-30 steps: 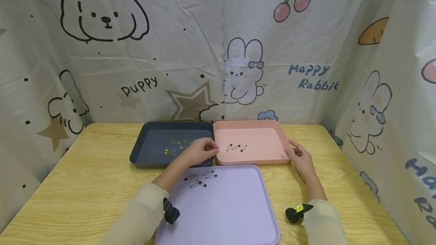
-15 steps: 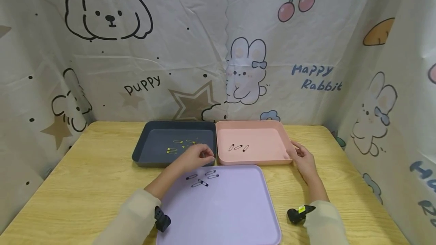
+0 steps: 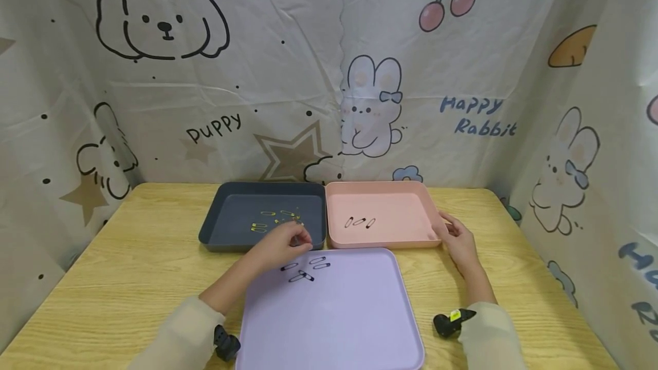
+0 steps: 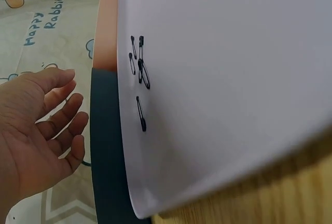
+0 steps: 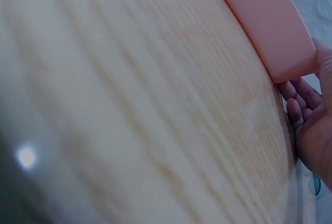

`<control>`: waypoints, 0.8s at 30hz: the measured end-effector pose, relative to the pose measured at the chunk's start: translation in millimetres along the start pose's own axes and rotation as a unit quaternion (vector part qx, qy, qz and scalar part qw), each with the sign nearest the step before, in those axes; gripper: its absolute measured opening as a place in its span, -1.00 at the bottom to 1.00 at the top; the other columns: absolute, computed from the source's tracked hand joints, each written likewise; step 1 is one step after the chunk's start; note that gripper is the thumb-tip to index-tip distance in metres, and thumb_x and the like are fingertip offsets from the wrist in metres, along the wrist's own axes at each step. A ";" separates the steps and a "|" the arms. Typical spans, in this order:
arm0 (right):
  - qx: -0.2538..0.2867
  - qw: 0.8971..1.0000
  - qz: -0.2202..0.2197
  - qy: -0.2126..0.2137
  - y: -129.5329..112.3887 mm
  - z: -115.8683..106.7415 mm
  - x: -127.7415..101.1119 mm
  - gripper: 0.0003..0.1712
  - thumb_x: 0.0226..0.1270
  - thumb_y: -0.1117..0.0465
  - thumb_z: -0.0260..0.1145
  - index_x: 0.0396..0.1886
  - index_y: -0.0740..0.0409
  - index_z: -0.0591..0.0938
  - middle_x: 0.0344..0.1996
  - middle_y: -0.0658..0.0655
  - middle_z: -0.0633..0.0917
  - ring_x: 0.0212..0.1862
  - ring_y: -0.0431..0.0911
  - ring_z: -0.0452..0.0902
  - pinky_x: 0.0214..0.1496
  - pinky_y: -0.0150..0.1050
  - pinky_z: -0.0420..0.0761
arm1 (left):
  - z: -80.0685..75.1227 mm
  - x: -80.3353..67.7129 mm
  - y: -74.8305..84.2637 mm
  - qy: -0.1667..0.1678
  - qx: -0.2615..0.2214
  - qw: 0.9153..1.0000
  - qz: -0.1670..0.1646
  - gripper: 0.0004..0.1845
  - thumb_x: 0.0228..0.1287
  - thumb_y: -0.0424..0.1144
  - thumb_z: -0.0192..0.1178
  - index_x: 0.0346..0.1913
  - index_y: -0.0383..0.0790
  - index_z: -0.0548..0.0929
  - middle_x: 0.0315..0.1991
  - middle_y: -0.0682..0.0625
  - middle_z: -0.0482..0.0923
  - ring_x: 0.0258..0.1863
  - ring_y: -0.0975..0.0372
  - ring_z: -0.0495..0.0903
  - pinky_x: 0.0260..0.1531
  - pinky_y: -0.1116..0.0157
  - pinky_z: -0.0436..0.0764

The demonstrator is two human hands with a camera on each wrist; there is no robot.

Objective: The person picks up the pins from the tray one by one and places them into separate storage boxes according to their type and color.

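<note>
My left hand hovers over the front edge of the dark grey tray, fingers loosely curled. In the left wrist view this hand holds nothing. Several yellow safety pins lie in the dark tray. Just below the hand, on the lavender tray, are several black safety pins, two of them crossed. Three more black safety pins lie in the pink tray. My right hand holds that tray's right edge near the front corner, thumb over the rim and fingers outside.
The dark and pink trays stand side by side at the back of the wooden table, with the lavender tray in front of them. A patterned curtain rises behind the table and along both sides.
My left hand has moved left and toward me, from beside the pink tray's left edge to the dark tray's front edge. The right hand keeps its place on the pink tray.
</note>
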State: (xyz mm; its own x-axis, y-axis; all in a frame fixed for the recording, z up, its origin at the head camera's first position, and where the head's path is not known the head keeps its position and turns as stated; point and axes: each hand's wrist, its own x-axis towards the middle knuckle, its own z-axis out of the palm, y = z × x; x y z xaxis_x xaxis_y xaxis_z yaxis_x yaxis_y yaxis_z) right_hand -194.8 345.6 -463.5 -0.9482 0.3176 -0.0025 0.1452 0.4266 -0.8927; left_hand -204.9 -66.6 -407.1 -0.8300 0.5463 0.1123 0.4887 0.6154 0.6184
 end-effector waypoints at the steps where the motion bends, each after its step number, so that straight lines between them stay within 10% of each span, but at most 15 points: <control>1: -0.002 1.000 0.000 -0.001 0.1 -0.2 0.3 -0.32 0.30 -0.09 0.19 0.37 0.03 0.32 0.13 0.28 0.48 -0.21 -0.52 0.33 -0.20 -0.63 0.37 | -0.6 -1.7 -0.6 -0.001 0.002 1.000 -0.001 -0.95 0.19 -0.24 0.24 -0.34 -0.14 0.63 -0.36 0.06 0.52 -0.39 0.31 0.41 -0.35 0.41 0.44; 24: -0.002 1.000 -0.008 -0.002 4.2 0.7 2.2 -0.29 0.29 -0.13 0.18 0.37 0.05 0.32 0.12 0.26 0.49 -0.19 -0.53 0.35 -0.19 -0.62 0.39 | 11.1 -37.5 -10.2 -0.068 0.088 0.994 -0.019 -0.94 0.11 -0.25 0.26 -0.41 -0.08 0.58 -0.45 0.12 0.43 -0.42 0.32 0.36 -0.35 0.34 0.42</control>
State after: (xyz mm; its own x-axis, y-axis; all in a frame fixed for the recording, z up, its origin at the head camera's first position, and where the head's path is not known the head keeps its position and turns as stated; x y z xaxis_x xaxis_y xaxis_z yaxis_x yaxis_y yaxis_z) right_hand -196.5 347.6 -467.5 -0.9517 0.3070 0.0100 0.1309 0.4348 -0.8910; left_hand -175.7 -87.1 -426.2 -0.8112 0.5844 -0.0223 0.5063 0.7209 0.4732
